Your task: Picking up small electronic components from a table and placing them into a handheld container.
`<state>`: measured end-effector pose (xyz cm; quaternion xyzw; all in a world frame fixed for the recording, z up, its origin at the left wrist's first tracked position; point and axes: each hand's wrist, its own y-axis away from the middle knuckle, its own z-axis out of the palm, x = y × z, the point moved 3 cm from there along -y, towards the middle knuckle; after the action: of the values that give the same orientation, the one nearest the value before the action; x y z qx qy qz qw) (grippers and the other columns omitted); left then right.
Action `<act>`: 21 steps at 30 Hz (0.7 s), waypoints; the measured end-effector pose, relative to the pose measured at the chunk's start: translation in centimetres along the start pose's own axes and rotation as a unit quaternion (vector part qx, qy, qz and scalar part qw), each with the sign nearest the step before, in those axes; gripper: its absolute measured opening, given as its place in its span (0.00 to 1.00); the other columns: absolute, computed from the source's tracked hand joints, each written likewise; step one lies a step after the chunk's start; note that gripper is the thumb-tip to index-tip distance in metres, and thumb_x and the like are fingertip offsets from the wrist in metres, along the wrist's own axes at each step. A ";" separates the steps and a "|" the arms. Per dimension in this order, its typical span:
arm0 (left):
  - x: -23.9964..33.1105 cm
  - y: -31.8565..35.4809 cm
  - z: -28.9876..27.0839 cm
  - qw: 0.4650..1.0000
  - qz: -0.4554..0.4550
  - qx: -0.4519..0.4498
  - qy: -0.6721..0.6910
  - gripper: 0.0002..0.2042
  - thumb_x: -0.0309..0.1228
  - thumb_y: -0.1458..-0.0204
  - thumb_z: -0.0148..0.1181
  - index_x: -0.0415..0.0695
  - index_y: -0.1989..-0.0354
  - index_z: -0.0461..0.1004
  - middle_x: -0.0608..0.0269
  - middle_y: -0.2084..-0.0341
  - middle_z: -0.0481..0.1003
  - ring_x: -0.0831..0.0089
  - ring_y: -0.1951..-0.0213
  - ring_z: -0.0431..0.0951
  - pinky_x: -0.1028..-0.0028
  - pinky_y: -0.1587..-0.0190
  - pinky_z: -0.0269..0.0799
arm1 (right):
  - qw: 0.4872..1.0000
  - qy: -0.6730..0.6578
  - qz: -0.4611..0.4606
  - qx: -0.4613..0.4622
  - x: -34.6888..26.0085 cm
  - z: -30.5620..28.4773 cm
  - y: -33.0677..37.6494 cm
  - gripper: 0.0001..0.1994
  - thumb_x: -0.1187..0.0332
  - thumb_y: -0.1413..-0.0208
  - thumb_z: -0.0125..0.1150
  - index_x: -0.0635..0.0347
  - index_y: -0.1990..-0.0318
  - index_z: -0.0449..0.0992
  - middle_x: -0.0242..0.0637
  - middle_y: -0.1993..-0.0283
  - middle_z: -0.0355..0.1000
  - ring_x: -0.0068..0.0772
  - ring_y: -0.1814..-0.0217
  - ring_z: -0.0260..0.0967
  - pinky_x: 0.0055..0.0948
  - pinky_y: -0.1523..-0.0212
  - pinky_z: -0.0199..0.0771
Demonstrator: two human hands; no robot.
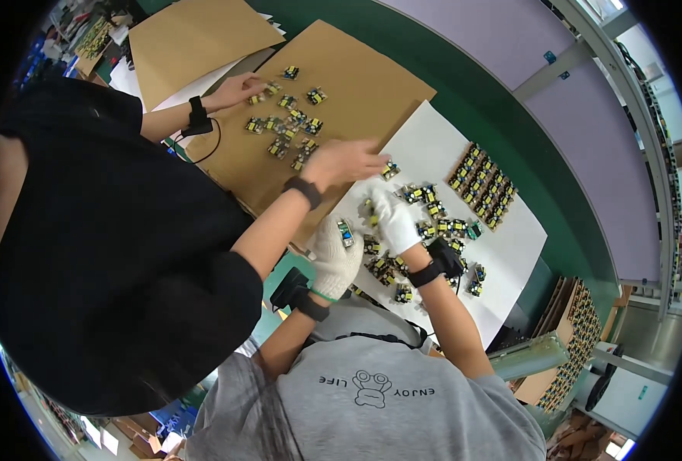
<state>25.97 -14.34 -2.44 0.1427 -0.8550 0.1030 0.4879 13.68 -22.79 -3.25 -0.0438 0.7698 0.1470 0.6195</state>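
Note:
In a white knit glove, my left hand [336, 260] is closed around a small circuit board [345, 233], whose blue part faces up. My right hand [393, 221], gloved in white too, is just to the right, over the white sheet [514, 269]. Its fingers are smeared by motion, so their grip cannot be made out. Beside them shows a circuit board with a yellow part [372, 213]; whether they hold it is unclear. Loose circuit boards [452, 227] with yellow and black parts lie scattered around and beyond my right hand.
A co-worker in black stands at left. One of their hands [349, 163] reaches near my right hand; the other [237, 91] touches loose boards on brown cardboard [356, 69]. Boards in tight rows [483, 184] sit at the sheet's far right. Stacked board panels [579, 338] stand lower right.

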 end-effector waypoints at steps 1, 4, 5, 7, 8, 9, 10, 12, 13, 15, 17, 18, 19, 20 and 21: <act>1.0 -0.3 -0.6 0.995 0.074 0.050 -0.043 0.15 0.26 0.60 0.60 0.42 0.62 0.66 0.54 0.69 0.69 0.54 0.67 0.71 0.61 0.63 0.67 | 0.996 -0.065 -0.008 0.061 0.8 -1.3 -1.1 0.17 0.57 0.40 0.48 0.66 0.62 0.72 0.39 0.70 0.75 0.43 0.74 0.70 0.37 0.71 0.71; 2.4 -0.1 -0.3 0.993 0.081 0.031 -0.075 0.17 0.25 0.62 0.60 0.41 0.60 0.66 0.53 0.69 0.69 0.54 0.65 0.72 0.61 0.62 0.68 | 0.952 0.161 -0.105 0.238 3.5 -8.3 -6.0 0.17 0.59 0.40 0.45 0.63 0.57 0.74 0.53 0.66 0.73 0.53 0.61 0.71 0.38 0.62 0.72; 1.6 -0.1 -0.1 0.993 0.045 0.006 -0.110 0.22 0.25 0.64 0.61 0.41 0.56 0.65 0.51 0.67 0.69 0.53 0.64 0.72 0.60 0.61 0.68 | 0.953 0.160 -0.106 0.233 2.4 -8.6 -6.7 0.17 0.59 0.40 0.45 0.63 0.57 0.74 0.53 0.66 0.73 0.53 0.61 0.71 0.38 0.62 0.72; 0.9 0.3 -0.4 0.995 0.044 0.007 -0.086 0.22 0.25 0.63 0.61 0.41 0.55 0.65 0.51 0.65 0.69 0.53 0.61 0.71 0.60 0.58 0.68 | 0.924 0.354 0.000 0.142 -0.7 -8.6 -7.5 0.16 0.58 0.41 0.46 0.57 0.60 0.77 0.51 0.64 0.74 0.49 0.61 0.72 0.39 0.59 0.72; 0.8 0.5 -0.4 0.997 0.050 0.002 -0.057 0.23 0.25 0.62 0.62 0.41 0.54 0.66 0.50 0.63 0.70 0.54 0.57 0.70 0.60 0.55 0.67 | 0.924 0.356 -0.001 0.143 -0.8 -8.7 -7.5 0.16 0.58 0.41 0.46 0.57 0.60 0.77 0.51 0.64 0.74 0.49 0.61 0.72 0.39 0.59 0.72; 1.4 0.7 -0.5 0.998 0.032 -0.006 -0.055 0.24 0.25 0.62 0.62 0.42 0.52 0.65 0.51 0.63 0.70 0.52 0.58 0.71 0.60 0.55 0.67 | 0.903 0.403 -0.034 0.143 -1.1 -8.7 -7.1 0.15 0.57 0.43 0.48 0.57 0.61 0.77 0.51 0.64 0.74 0.49 0.61 0.72 0.39 0.58 0.72; 2.1 0.7 -0.5 0.998 0.031 -0.006 -0.053 0.24 0.25 0.62 0.62 0.42 0.52 0.65 0.51 0.63 0.70 0.52 0.58 0.71 0.60 0.55 0.67 | 0.880 0.448 -0.066 0.143 -1.4 -8.6 -6.8 0.15 0.57 0.44 0.49 0.57 0.62 0.78 0.51 0.64 0.74 0.48 0.60 0.72 0.40 0.57 0.72; 3.0 0.5 -0.7 0.997 0.013 -0.036 -0.068 0.25 0.25 0.63 0.64 0.42 0.52 0.65 0.52 0.63 0.70 0.52 0.57 0.71 0.60 0.55 0.67 | 0.849 0.491 -0.074 0.179 -2.3 -8.4 -6.3 0.16 0.57 0.45 0.52 0.59 0.62 0.78 0.50 0.64 0.74 0.47 0.60 0.73 0.40 0.57 0.72; 2.2 0.6 -0.3 0.996 0.023 -0.061 -0.066 0.26 0.26 0.63 0.65 0.42 0.52 0.65 0.53 0.62 0.70 0.53 0.56 0.70 0.60 0.53 0.66 | 0.826 0.490 -0.119 0.250 -3.1 -8.2 -5.7 0.16 0.57 0.46 0.52 0.60 0.63 0.78 0.50 0.64 0.74 0.47 0.61 0.73 0.40 0.57 0.72; 2.2 0.9 -0.3 0.993 0.051 -0.041 -0.100 0.25 0.26 0.63 0.65 0.43 0.53 0.65 0.53 0.61 0.70 0.54 0.56 0.70 0.60 0.54 0.66 | 0.828 0.439 -0.167 0.307 -4.5 -7.7 -4.3 0.17 0.56 0.46 0.53 0.61 0.64 0.78 0.52 0.63 0.73 0.48 0.62 0.73 0.41 0.59 0.73; 3.0 1.1 -0.5 0.980 0.089 0.007 -0.176 0.28 0.27 0.67 0.67 0.45 0.53 0.63 0.57 0.61 0.67 0.57 0.58 0.68 0.61 0.56 0.65 | 0.920 0.349 -0.025 0.179 -4.4 -5.6 -2.6 0.17 0.56 0.45 0.52 0.62 0.64 0.76 0.53 0.61 0.72 0.50 0.66 0.72 0.42 0.64 0.73; 3.2 1.0 -0.4 0.981 0.092 0.006 -0.173 0.28 0.27 0.67 0.67 0.45 0.53 0.63 0.57 0.61 0.67 0.57 0.58 0.68 0.61 0.56 0.65 | 0.932 0.305 -0.096 0.169 -4.1 -4.0 -0.4 0.16 0.57 0.42 0.49 0.61 0.63 0.74 0.53 0.63 0.72 0.52 0.69 0.71 0.44 0.68 0.72; 3.4 0.8 -0.4 0.983 0.110 0.006 -0.150 0.26 0.27 0.66 0.66 0.44 0.54 0.63 0.56 0.62 0.67 0.56 0.59 0.68 0.60 0.58 0.65 | 0.939 0.318 -0.103 0.079 -4.0 -2.0 1.4 0.16 0.55 0.41 0.47 0.59 0.64 0.73 0.52 0.64 0.72 0.55 0.69 0.71 0.45 0.68 0.72; 3.8 0.7 -0.2 0.983 0.133 0.000 -0.123 0.24 0.26 0.64 0.64 0.43 0.55 0.63 0.54 0.63 0.67 0.55 0.60 0.68 0.59 0.60 0.65 | 0.888 0.433 -0.153 0.036 -3.9 -0.3 2.6 0.17 0.53 0.41 0.46 0.58 0.63 0.73 0.51 0.66 0.72 0.57 0.69 0.70 0.47 0.67 0.71; 2.5 1.0 0.2 0.984 0.101 0.020 -0.144 0.19 0.26 0.60 0.60 0.41 0.58 0.63 0.52 0.65 0.67 0.54 0.61 0.69 0.57 0.64 0.65 | 0.916 0.398 0.020 -0.047 -6.0 1.8 3.5 0.18 0.52 0.41 0.45 0.57 0.63 0.74 0.52 0.64 0.72 0.57 0.68 0.70 0.47 0.65 0.72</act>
<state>24.28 -13.79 -0.41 0.0783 -0.9239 0.1475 0.3441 15.83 -19.65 2.82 -0.1122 0.9456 0.1661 0.2563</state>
